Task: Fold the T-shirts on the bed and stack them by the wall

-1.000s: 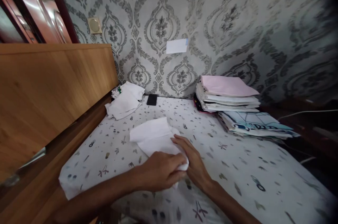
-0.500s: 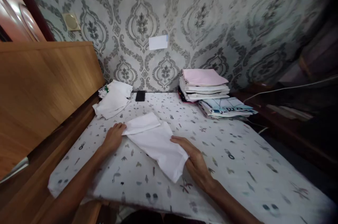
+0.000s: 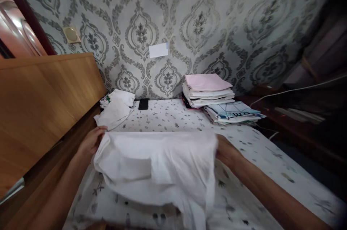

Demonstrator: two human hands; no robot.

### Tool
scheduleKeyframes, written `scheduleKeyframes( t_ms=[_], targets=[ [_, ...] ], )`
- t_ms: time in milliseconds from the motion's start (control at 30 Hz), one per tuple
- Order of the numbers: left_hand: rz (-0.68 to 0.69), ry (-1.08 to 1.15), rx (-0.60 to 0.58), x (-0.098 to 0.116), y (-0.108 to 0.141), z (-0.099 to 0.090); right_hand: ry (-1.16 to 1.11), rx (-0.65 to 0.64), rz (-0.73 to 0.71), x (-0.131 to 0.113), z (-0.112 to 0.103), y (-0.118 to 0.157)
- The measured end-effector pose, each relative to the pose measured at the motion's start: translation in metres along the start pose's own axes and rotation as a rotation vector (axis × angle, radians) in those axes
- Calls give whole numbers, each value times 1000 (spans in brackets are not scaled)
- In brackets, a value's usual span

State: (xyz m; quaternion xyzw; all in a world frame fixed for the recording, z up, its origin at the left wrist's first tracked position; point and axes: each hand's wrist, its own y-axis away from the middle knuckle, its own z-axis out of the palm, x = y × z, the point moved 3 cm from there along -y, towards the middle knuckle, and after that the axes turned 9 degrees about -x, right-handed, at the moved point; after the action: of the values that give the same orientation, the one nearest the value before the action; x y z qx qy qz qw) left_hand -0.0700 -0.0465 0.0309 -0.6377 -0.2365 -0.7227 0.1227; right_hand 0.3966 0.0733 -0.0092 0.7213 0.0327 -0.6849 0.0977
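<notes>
A white cloth (image 3: 159, 165) is stretched wide between my two hands, its upper edge nearly straight and its lower part hanging in loose, slightly blurred folds. My left hand (image 3: 93, 139) is closed on the cloth's upper left corner. At the upper right corner my right hand (image 3: 224, 149) grips it, with the fingertips hidden behind the fabric. Beneath lies the patterned white sheet (image 3: 244, 175).
Crumpled white cloths (image 3: 116, 109) lie at the back left, beside a black phone (image 3: 143, 104). Folded clothes topped with pink (image 3: 207, 82) stand at the back right, next to a lower folded pile (image 3: 234, 112). A wooden panel (image 3: 51, 103) rises on the left.
The white cloth, smaller and lying folded before, is now opened out and lifted. My hands have moved apart, the left one leftward and the right one rightward.
</notes>
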Motion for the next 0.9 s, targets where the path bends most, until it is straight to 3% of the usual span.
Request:
scheduleKeyframes(
  t_ms=[67,133,200,333,400,467,533,600,733,900],
  targets=[
    [-107,-118,22,-32,-7,-4,23,22,167,25,-1,-11],
    [-144,-211,14,-54,-9,-9,108,9,200,42,-5,-13],
    [-114,-268,0,-63,-6,-14,278,-23,88,45,-10,-9],
    [2,-477,-58,-53,0,-14,681,-67,-234,28,-3,9],
    [80,-671,-145,-49,4,-12,824,-188,-379,17,13,19],
    [165,-894,-241,-51,10,-12,975,-398,-479,10,31,29],
    [237,-1095,-283,-58,16,-16,1104,-603,-478,9,47,35],
    [258,-1210,-245,-65,21,-26,1165,-702,-413,10,56,35],
    [204,-1108,-92,-67,18,-48,1120,-685,-346,12,64,26],
    [208,-618,-94,-46,-2,-49,673,-643,-195,3,57,7]
  ],
)
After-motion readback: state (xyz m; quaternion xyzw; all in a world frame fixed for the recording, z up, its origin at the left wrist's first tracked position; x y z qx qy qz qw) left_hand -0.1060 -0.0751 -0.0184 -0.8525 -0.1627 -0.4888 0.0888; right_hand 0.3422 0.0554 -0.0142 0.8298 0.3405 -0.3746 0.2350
